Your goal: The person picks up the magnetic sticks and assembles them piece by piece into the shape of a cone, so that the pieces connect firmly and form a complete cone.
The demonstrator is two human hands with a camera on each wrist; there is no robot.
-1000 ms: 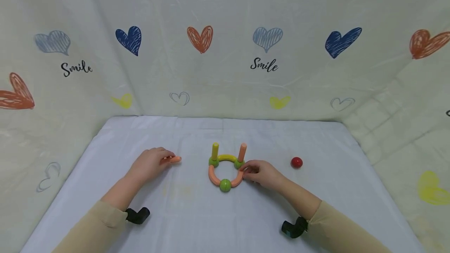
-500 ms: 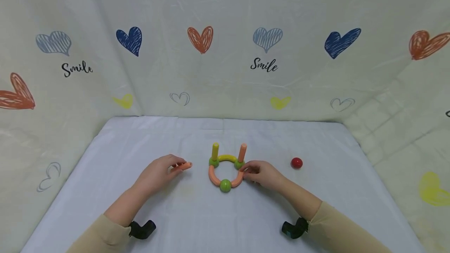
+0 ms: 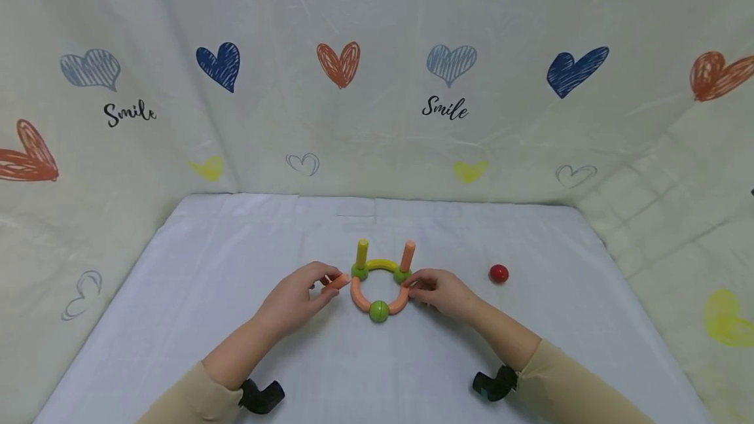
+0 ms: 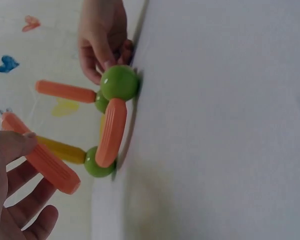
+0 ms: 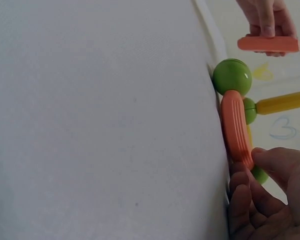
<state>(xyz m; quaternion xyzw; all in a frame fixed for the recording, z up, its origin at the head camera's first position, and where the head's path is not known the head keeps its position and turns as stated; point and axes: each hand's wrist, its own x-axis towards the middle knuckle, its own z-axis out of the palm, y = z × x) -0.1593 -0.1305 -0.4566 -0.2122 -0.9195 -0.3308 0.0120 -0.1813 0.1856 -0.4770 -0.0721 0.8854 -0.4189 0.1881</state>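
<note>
In the head view, my left hand pinches a short orange stick between thumb and fingers, beside the ring's left side. The ring lies on the table: a yellow curved rod at the back, orange curved rods at both sides, and green balls joining them. Upright from the two back balls stand a yellow stick and an orange stick. My right hand pinches the right-hand curved rod near its back end, close to a green ball.
A red ball lies on the white-covered table, right of my right hand. Behind rises a pale cloth printed with hearts. Black wrist cameras sit at both sleeves.
My left hand has moved right with the orange stick, from well left of the ring to close beside it. The right hand and the ring have stayed in place.
</note>
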